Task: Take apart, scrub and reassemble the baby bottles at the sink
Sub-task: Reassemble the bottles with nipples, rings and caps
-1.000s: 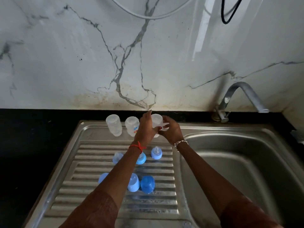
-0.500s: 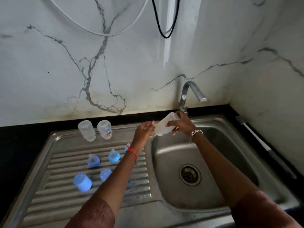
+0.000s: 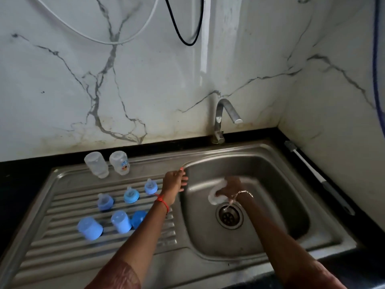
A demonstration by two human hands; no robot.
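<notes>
The right hand (image 3: pixel 229 187) grasps a clear bottle (image 3: pixel 213 198) above the drain (image 3: pixel 229 217); the left hand (image 3: pixel 174 182) has its fingers released. Held one-handed, the bottle may slip.

Veined marble wall (image 3: pixel 62 90), white cable (image 3: pixel 112 43), black cable (image 3: pixel 188 45), dark countertop (image 3: pixel 20 172)

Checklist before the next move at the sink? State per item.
1. Grip: right hand holds the clear bottle low in the basin; the view is blurred: ok.
2. Left hand is free, fingers touching the basin's rim: ok.
3. Water: no stream at the tap: not ok.
4. Drain uncovered: ok.
5. Brush: a long-handled tool lies on the right counter, head unclear: cannot tell.
</notes>
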